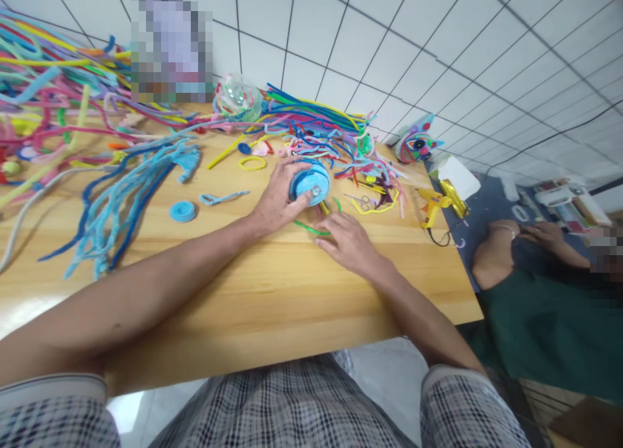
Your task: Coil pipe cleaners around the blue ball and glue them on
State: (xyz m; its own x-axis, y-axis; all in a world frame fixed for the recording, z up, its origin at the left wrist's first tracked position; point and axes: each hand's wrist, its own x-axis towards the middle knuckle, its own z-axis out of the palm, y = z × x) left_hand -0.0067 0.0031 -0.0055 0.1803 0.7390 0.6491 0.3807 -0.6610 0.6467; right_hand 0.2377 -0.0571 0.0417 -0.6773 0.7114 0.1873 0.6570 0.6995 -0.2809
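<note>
My left hand [282, 198] is closed around a light-blue coil of fuzzy pipe cleaner [314, 183], wound in round layers, with the thumb on its near face. Just right of it, my right hand [348, 240] is low over the table, fingers slightly bent and the thumb apart from them. Its fingertips are at a thin green pipe cleaner [311, 228] that curves under them; whether they touch it is unclear. A smaller blue coil [182, 211] lies flat to the left, near a short twisted blue pipe cleaner [224, 197].
Blue pipe cleaner bundles [131, 188] and a colourful heap [43, 110] cover the left. Scissors [360, 202], a yellow ring [252, 163] and a clear ball [238, 97] lie farther back. A yellow glue gun [432, 206] with a cord sits at the right edge, beside another person [549, 324].
</note>
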